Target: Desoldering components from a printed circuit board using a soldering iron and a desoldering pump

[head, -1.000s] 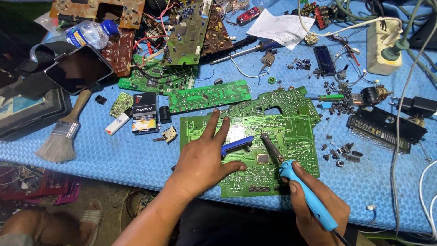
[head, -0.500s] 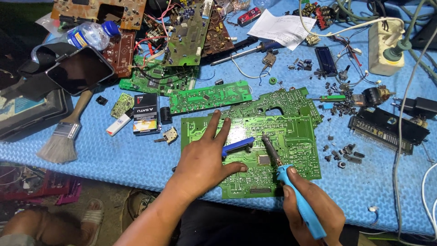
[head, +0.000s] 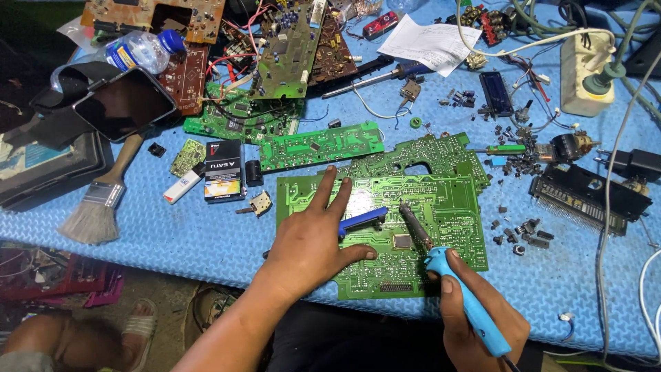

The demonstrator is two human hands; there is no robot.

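Note:
A large green circuit board lies on the blue foam mat. My left hand rests flat on the board's left half, fingers spread, holding a blue-handled tool against it. My right hand grips a blue-handled soldering iron. Its dark tip touches the board near a square black chip.
Other green and brown circuit boards crowd the far side. A paintbrush, a phone, a small black box and a lighter lie at left. Loose parts, a white power strip and cables sit at right.
My right hand with the soldering iron has shifted slightly. The left hand stays pressed on the board with the blue tool.

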